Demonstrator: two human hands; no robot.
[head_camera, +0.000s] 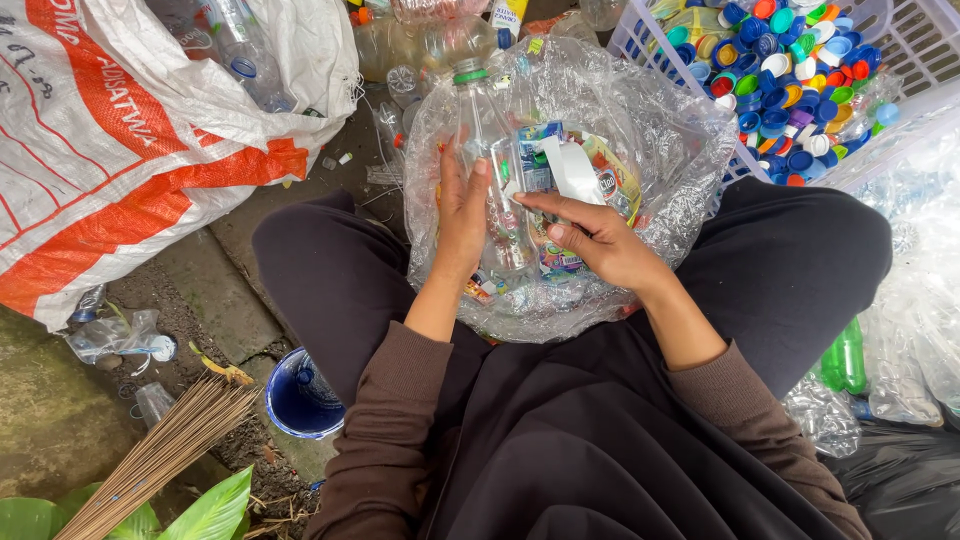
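My left hand (462, 215) grips a clear plastic bottle (487, 135) with a green neck ring, held upright over a clear plastic bag (660, 130) in my lap. My right hand (600, 238) pinches a white label strip (572, 170) that curls off the bottle's side. Inside the bag lie several torn, colourful labels (610, 180). I sit cross-legged in dark clothes with brown sleeves.
A white-and-orange woven sack (110, 140) with bottles lies at the left. A white basket (900, 50) of several coloured caps stands at the top right. Clear bags of bottles (920, 300), green bottles (845, 360), a blue tub (295, 405) and a stick broom (160, 455) surround me.
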